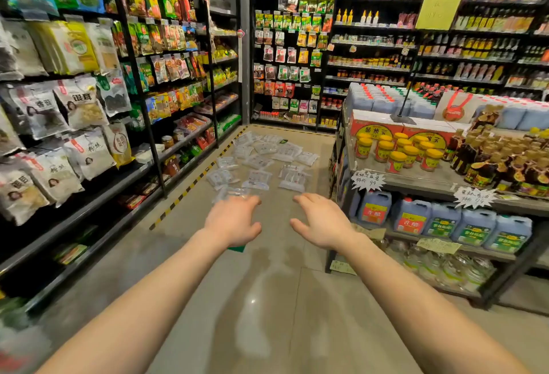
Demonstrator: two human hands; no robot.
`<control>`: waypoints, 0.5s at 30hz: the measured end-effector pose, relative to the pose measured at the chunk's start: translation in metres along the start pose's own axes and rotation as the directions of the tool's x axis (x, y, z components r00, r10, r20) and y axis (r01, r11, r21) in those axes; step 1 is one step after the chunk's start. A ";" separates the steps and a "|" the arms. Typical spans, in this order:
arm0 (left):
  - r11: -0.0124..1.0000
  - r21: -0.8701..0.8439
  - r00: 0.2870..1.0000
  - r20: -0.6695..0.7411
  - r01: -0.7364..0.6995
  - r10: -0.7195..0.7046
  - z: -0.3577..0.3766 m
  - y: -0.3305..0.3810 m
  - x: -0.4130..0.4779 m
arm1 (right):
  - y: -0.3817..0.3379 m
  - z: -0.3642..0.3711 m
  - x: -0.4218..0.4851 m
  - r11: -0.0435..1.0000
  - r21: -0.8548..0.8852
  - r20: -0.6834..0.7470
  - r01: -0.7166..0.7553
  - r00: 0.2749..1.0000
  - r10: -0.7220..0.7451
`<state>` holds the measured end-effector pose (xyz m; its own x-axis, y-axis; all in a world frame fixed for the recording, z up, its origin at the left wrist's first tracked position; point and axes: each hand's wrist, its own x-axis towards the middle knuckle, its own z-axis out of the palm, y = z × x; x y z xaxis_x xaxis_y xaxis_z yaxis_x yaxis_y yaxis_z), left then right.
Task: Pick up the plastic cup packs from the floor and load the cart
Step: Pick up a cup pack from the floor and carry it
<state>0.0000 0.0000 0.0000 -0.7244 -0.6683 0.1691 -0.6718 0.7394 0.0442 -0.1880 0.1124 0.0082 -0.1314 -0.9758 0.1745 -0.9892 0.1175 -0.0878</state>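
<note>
Several clear plastic cup packs (261, 159) lie scattered on the beige floor at the far end of the shop aisle. My left hand (233, 222) and my right hand (322, 223) are stretched out in front of me at mid height, palms down, fingers spread, holding nothing. Both hands are well short of the packs; the nearest pack (231, 194) lies just beyond my left fingertips in the picture. No cart is in view.
Black shelves of bagged dry goods (77, 112) line the left side. A display stand with yellow-lidded jars (401, 153) and jugs (445, 222) stands on the right. Shelves close the aisle's far end. A yellow-black stripe (190, 186) marks the floor along the left shelves.
</note>
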 end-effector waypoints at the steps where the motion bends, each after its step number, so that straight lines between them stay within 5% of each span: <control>1: 1.000 0.007 1.000 0.028 0.003 -0.004 0.004 0.001 0.001 | 0.003 0.006 0.002 1.000 0.008 0.020 -0.011 1.000 0.010; 15: 0.997 -0.035 0.992 0.112 0.067 -0.063 0.093 -0.105 0.129 | 0.035 0.088 0.167 0.998 0.062 0.128 0.015 0.992 -0.023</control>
<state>-0.0371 -0.1718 -0.0743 -0.6934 -0.7185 0.0545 -0.7132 0.6952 0.0903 -0.2384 -0.0626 -0.0521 -0.0989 -0.9939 0.0496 -0.9851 0.0908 -0.1460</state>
